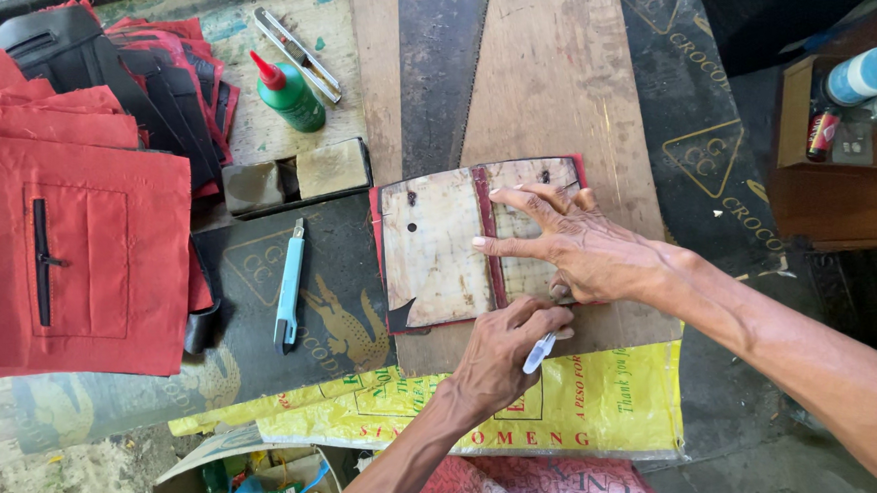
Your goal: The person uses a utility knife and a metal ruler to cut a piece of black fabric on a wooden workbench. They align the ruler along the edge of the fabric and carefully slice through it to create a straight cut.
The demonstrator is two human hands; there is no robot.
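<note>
Right hand (567, 244) spread flat, pinning tan panel (458, 242) on bench plank (554, 74); left hand (503, 353) pinched shut around white cutter (539, 351) at near edge.

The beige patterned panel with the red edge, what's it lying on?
The panel lies on a wooden board, its left part overhanging a dark printed mat. The right hand presses it flat; the left hand covers its lower edge, so what's under there is hidden.
</note>
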